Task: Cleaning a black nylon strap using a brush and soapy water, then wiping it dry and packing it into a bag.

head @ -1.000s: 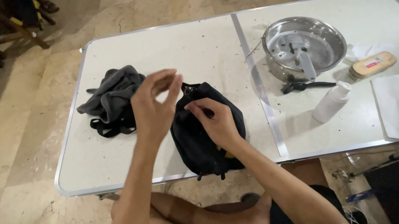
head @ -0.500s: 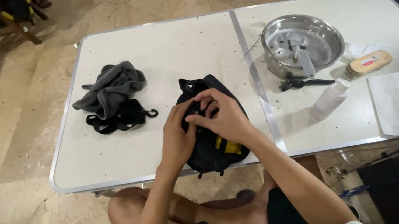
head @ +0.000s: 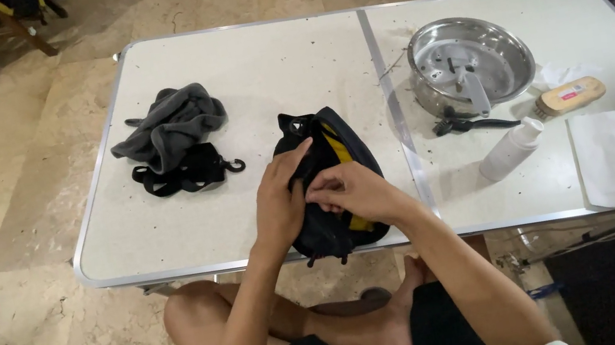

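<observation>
From the head view, the black bag with yellow trim (head: 331, 185) lies on the near edge of the white table (head: 256, 72), and the work at its top goes best with one hand pinning the fabric flat while the other pulls gently along the opening, so nothing bunches or snags. The left hand (head: 279, 203) lies on the bag's left side, fingers (head: 295, 159) curled and clamped on the dark fabric. The right hand (head: 353, 192) rests on its middle, fingers pinched together on a small fold.
</observation>
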